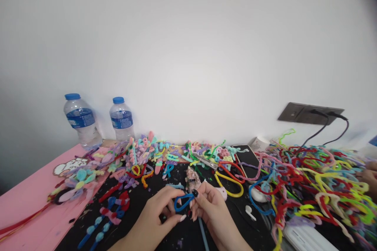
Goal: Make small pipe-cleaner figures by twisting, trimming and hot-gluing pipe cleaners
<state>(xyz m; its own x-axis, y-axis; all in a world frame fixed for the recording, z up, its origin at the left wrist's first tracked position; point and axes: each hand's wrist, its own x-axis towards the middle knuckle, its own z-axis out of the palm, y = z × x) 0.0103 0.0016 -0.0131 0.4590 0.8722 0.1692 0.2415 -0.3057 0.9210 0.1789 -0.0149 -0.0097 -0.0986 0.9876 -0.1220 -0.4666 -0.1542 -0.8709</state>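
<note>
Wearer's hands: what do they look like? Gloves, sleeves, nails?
No gloves on either hand, no sleeves on the visible forearms. Left hand: long, pale thumbnail. Right hand: black, glossy thumbnail. No ring, watch or bracelet that I can make out.

The light is soft and even, brightest at the middle of the white wall (194,70) and greyer toward the left. The upper right corner is dark. Near the edges the view stretches (the left bottle (80,119) seems to lean), and fine details look slightly blurred.
</note>
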